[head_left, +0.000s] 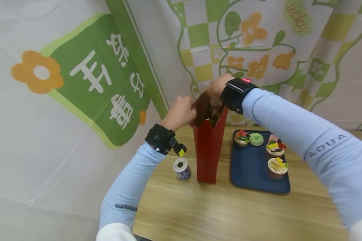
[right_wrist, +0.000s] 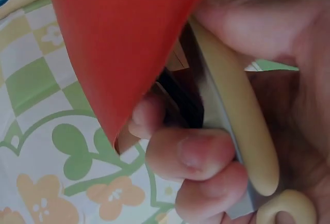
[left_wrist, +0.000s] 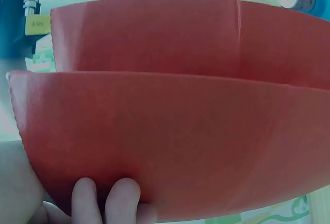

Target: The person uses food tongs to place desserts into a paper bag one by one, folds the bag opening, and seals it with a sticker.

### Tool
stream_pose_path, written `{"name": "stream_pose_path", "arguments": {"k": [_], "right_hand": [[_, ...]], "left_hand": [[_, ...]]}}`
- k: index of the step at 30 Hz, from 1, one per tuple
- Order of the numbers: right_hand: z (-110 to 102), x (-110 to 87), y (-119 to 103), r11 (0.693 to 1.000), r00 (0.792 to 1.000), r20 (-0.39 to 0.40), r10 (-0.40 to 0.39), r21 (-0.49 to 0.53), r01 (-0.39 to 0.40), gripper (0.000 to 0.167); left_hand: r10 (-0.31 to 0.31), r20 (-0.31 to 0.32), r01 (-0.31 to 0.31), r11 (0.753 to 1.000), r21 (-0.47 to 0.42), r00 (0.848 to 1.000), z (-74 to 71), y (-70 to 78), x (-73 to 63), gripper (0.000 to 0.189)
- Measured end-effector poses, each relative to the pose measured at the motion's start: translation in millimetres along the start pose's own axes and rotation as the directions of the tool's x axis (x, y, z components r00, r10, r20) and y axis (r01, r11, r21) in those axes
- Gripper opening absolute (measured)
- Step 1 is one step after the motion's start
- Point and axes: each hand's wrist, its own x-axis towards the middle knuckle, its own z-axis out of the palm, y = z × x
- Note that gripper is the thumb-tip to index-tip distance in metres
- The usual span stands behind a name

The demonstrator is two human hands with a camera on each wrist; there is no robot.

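A tall red paper bag (head_left: 209, 154) stands upright on the wooden table, its top open and its inside brown. My left hand (head_left: 181, 112) grips the bag's upper edge on the left; in the left wrist view its fingers (left_wrist: 122, 198) press against the red wall. At the bag's mouth, my right hand (head_left: 218, 87) holds what look like tongs, with a beige handle (right_wrist: 240, 100) along a metal strip. Its fingers curl round them in the right wrist view. The tongs' far end is hidden inside the bag, and what it holds cannot be seen.
Right of the bag lies a dark blue tray (head_left: 248, 170) with a green donut (head_left: 256, 139) and several cupcakes, one cupcake (head_left: 277, 168) near its right edge. A label roll (head_left: 182, 168) stands left of the bag. A patterned curtain (head_left: 200, 36) hangs behind.
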Motion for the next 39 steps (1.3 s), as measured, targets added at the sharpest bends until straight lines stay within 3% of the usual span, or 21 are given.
{"name": "stream_pose_path", "arguments": {"k": [3, 8, 13, 16, 19, 21, 25, 28, 32, 39], "right_hand": [[-8.5, -13.4, 11.4, 0.999, 0.999, 0.023, -0.036, 0.028, 0.035, 0.008], [-25.4, -42.2, 36.4, 0.989, 0.992, 0.089, -0.092, 0.123, 0.08, 0.033], [-27.7, -84.5, 68.8, 0.978, 0.985, -0.002, -0.174, 0.113, 0.173, 0.038], [-13.9, -111.6, 91.8, 0.981, 0.984, -0.08, -0.159, 0.103, 0.166, 0.04], [8.3, -136.4, 113.9, 0.986, 0.985, -0.135, -0.104, 0.119, 0.121, 0.061], [23.7, -150.9, 126.6, 0.988, 0.986, -0.154, -0.066, 0.126, 0.086, 0.073], [56.7, -169.4, 148.0, 0.99, 0.986, -0.164, 0.032, 0.141, -0.008, 0.079], [83.5, -171.7, 162.9, 0.985, 0.986, -0.147, 0.083, 0.164, -0.058, 0.078], [122.6, -158.4, 172.5, 0.976, 0.987, -0.112, 0.116, 0.196, -0.092, 0.073], [194.5, -118.0, 163.4, 0.968, 0.99, -0.082, 0.117, 0.232, -0.095, 0.036]], "left_hand": [[0.001, 0.001, -0.001, 1.0, 0.014, 1.0, -0.3, -0.2, 1.5, 0.027], [0.017, -0.019, -0.017, 1.0, 0.025, 1.0, -1.9, -3.8, 2.9, 0.034], [0.022, -0.031, -0.022, 1.0, -0.002, 0.999, -5.5, -10.0, 1.9, 0.035], [0.018, -0.03, -0.019, 0.999, -0.026, 0.999, -7.4, -13.4, 1.6, 0.033], [0.005, -0.04, -0.007, 1.0, -0.028, 0.999, -9.1, -17.4, 1.0, 0.033], [0.001, -0.048, -0.002, 1.0, -0.023, 0.999, -10.0, -20.1, 0.2, 0.033], [-0.015, -0.041, 0.015, 1.0, -0.015, 0.999, -10.1, -25.7, -1.0, 0.036], [-0.029, -0.028, 0.028, 0.999, -0.022, 0.999, -9.6, -27.3, -2.0, 0.038], [-0.026, -0.032, 0.025, 0.999, -0.025, 0.999, -8.7, -27.1, -2.9, 0.038], [-0.023, -0.042, 0.022, 1.0, -0.015, 0.999, -9.9, -26.7, -1.0, 0.036]]}}
